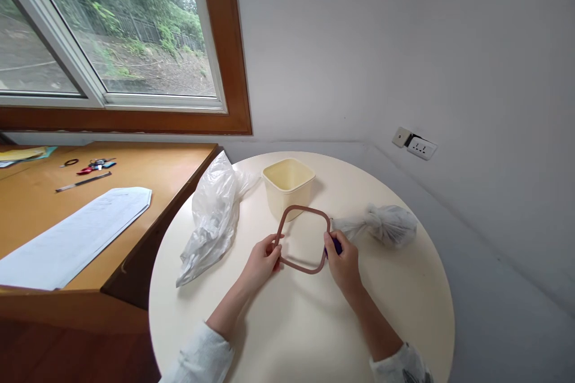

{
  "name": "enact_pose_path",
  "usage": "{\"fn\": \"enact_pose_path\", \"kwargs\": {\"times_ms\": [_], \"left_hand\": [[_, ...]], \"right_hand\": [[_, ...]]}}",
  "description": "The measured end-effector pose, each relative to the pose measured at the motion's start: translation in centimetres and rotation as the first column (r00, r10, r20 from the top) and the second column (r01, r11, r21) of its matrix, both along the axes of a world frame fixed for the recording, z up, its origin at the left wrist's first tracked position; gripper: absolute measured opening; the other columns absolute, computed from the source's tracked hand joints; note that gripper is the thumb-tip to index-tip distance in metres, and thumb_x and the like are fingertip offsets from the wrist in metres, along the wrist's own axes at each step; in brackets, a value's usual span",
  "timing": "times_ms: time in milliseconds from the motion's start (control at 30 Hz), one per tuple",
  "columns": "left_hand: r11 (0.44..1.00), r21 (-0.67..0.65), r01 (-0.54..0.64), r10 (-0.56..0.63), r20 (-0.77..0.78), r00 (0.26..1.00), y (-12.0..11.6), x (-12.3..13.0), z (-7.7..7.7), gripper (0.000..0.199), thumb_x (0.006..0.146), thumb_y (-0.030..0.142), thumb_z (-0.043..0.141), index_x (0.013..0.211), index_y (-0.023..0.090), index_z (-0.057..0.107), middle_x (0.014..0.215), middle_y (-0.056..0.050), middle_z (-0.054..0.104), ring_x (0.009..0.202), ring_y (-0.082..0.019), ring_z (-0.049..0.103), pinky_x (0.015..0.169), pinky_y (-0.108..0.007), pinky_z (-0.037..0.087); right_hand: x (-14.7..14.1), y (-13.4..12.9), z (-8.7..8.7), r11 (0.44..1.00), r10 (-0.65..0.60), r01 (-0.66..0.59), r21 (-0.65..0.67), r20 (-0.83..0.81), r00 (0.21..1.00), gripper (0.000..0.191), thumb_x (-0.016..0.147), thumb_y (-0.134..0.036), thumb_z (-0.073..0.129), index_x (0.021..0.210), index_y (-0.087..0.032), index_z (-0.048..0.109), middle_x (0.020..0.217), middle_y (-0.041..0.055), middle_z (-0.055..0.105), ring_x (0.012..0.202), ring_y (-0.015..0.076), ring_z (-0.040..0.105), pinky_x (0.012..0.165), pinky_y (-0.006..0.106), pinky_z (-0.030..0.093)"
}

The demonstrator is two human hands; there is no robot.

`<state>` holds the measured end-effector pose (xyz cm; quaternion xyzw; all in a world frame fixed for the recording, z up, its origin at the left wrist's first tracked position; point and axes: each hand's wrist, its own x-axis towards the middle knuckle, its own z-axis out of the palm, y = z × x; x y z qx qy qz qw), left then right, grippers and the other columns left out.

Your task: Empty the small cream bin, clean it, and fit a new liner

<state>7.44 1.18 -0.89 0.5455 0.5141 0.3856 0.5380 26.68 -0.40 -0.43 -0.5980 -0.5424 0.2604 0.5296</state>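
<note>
A brown square ring (305, 208) with rounded corners, like the rim of a small bin, is held up over the table, tilted. My left hand (265, 258) pinches its left side. My right hand (344, 260) is closed on its right side, with a dark blue or purple thing (336, 245) partly hidden under the fingers. Just beyond the ring stands an upright cream bin (290, 191), open at the top; no contents show in its visible part. Both hands are apart from it.
All this is on a round cream table (287, 335). A crumpled clear plastic bag (213, 215) lies left, a knotted whitish bag (390, 226) right. The wooden desk (179, 161) at left holds papers (81, 239), a pen (83, 182) and keys (96, 166). A wall socket (422, 148) is at right.
</note>
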Motion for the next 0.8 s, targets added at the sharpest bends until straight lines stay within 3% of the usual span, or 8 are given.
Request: {"fn": "enact_pose_path", "kwargs": {"times_ms": [100,167,267,333,433,533,667,800], "left_hand": [[1.0,0.004,0.008,-0.008,-0.021,1.0,-0.1,-0.1,0.2,0.041,0.08,0.035,0.049,0.117,0.016,0.052,0.046,0.006,0.044,0.041,-0.01,0.042,0.043,-0.021,0.034],[1.0,0.014,0.011,-0.01,-0.012,1.0,-0.1,-0.1,0.3,0.043,0.08,0.035,0.05,0.118,0.017,0.052,0.048,0.006,0.044,0.04,-0.009,0.041,0.042,-0.02,0.033],[1.0,0.019,0.007,-0.007,-0.006,1.0,0.0,-0.1,0.3,0.042,0.079,0.035,0.051,0.117,0.016,0.054,0.049,0.006,0.044,0.04,-0.009,0.039,0.042,-0.02,0.033],[1.0,0.015,-0.002,0.002,-0.017,1.0,0.1,-0.1,0.2,0.043,0.078,0.035,0.052,0.117,0.016,0.054,0.048,0.006,0.044,0.04,-0.009,0.039,0.042,-0.02,0.033],[1.0,0.006,-0.014,0.014,-0.047,0.999,0.1,0.0,0.1,0.044,0.077,0.035,0.052,0.118,0.017,0.053,0.048,0.006,0.044,0.04,-0.01,0.039,0.042,-0.021,0.033],[1.0,0.01,-0.014,0.015,-0.067,0.998,0.1,0.1,0.1,0.044,0.076,0.035,0.053,0.116,0.017,0.055,0.046,0.006,0.044,0.039,-0.01,0.037,0.041,-0.021,0.032],[1.0,0.019,-0.014,0.016,-0.064,0.998,0.1,0.2,-0.1,0.042,0.074,0.037,0.054,0.112,0.018,0.058,0.044,0.006,0.044,0.039,-0.01,0.036,0.041,-0.021,0.03],[1.0,0.007,-0.01,0.011,-0.09,0.996,0.2,0.2,-0.2,0.045,0.075,0.039,0.053,0.114,0.018,0.057,0.047,0.006,0.047,0.04,-0.01,0.036,0.043,-0.022,0.03]], "right_hand": [[0.9,0.0,0.4,0.997,-0.048,0.043,0.056,0.096,0.994,0.024,0.086,-0.04,0.043,0.073,-0.021,0.05,0.059,-0.0011,0.051,0.056,0.014,0.047,0.059,0.025,0.036],[2.2,0.1,0.9,0.984,-0.16,0.141,0.112,0.186,0.969,0.022,0.085,-0.04,0.044,0.083,-0.02,0.055,0.067,0.0017,0.057,0.062,0.0158,0.053,0.064,0.026,0.039],[5.0,0.0,2.1,0.909,-0.415,0.38,0.168,0.319,0.852,0.033,0.082,-0.039,0.045,0.105,-0.019,0.055,0.075,0.0049,0.061,0.068,0.0193,0.057,0.066,0.029,0.041],[7.3,-0.1,2.7,0.848,-0.513,0.519,0.108,0.415,0.751,0.048,0.08,-0.039,0.046,0.123,-0.02,0.045,0.08,0.0061,0.063,0.069,0.0217,0.058,0.062,0.031,0.04],[10.6,-0.2,2.5,0.801,-0.402,0.58,-0.146,0.587,0.703,0.07,0.076,-0.042,0.048,0.139,-0.024,0.024,0.088,0.0088,0.065,0.068,0.0262,0.06,0.056,0.033,0.039],[13.2,0.6,0.8,0.782,-0.24,0.544,-0.303,0.66,0.712,0.072,0.073,-0.045,0.051,0.139,-0.025,0.028,0.103,0.0152,0.063,0.077,0.0327,0.061,0.055,0.036,0.038],[14.6,2.9,-1.7,0.85,-0.238,0.479,-0.218,0.653,0.719,0.072,0.074,-0.042,0.051,0.14,-0.023,0.029,0.103,0.0182,0.063,0.073,0.0324,0.06,0.053,0.036,0.036],[13.7,6.0,-2.8,0.91,-0.239,0.398,-0.121,0.632,0.737,0.069,0.078,-0.039,0.044,0.142,-0.02,0.024,0.111,0.0179,0.06,0.072,0.029,0.061,0.055,0.034,0.036]]}}
